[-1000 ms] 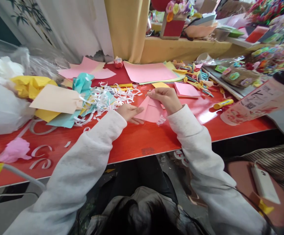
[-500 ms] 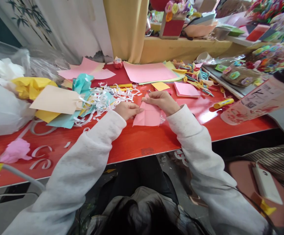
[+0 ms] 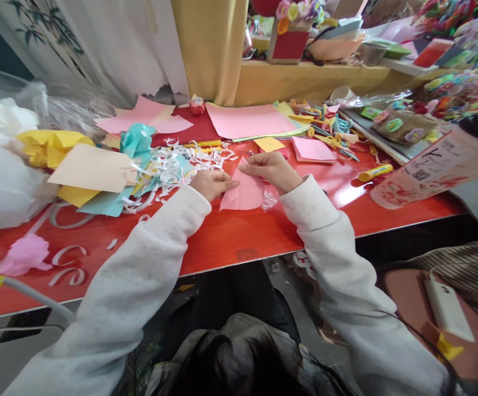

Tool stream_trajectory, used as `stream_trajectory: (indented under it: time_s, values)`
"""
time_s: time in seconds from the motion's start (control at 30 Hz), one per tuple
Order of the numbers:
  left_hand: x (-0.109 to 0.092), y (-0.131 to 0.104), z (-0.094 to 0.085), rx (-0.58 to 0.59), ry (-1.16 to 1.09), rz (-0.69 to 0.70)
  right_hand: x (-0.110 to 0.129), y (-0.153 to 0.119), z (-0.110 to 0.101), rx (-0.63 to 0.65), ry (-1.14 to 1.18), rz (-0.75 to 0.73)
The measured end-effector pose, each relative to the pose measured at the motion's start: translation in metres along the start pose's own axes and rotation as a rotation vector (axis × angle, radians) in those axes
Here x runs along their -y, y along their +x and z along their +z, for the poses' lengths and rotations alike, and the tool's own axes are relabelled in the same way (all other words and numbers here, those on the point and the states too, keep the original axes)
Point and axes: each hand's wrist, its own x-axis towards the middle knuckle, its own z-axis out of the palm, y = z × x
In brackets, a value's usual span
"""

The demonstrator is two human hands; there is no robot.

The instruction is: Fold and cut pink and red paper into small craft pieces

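A creased sheet of pink paper (image 3: 245, 193) is held between my two hands, just above the red table. My left hand (image 3: 210, 184) pinches its left edge with thumb and fingers. At the top of the sheet, my right hand (image 3: 274, 169) grips a corner that rises to a point. Near the sheet's right side lies a small crumpled clear scrap (image 3: 269, 200). Behind my right hand are a yellow paper square (image 3: 269, 144) and a stack of pink paper squares (image 3: 313, 149).
White paper shreds (image 3: 172, 168) and coloured sheets lie left of my hands. A large pink sheet (image 3: 249, 121) is at the back. To the right stand a yellow glue stick (image 3: 374, 172) and a tall pink cup (image 3: 432, 165). The red table's (image 3: 205, 242) front edge runs below my wrists.
The pink paper has turned and tilted slightly, its lower edge now slanting and its right side narrower, uncovering more of the clear scrap. Both hands keep their grip in nearly the same place.
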Motion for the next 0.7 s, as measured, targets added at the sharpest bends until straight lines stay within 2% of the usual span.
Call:
stream_trajectory:
  time_s: [0.3,0.47,0.7]
  values:
    - [0.0019,0.0016,-0.0025,0.004,0.056,0.009,0.0003,0.0000,0.0001,0.028,-0.007,-0.004]
    - [-0.0042,0.0005,-0.0041,-0.092,0.100,0.150,0.0004,-0.0001,0.0021,0.064,-0.042,-0.004]
    - [0.0001,0.0035,-0.0066,-0.105,0.174,0.239,0.0071,-0.0021,0.0075,0.121,-0.157,0.049]
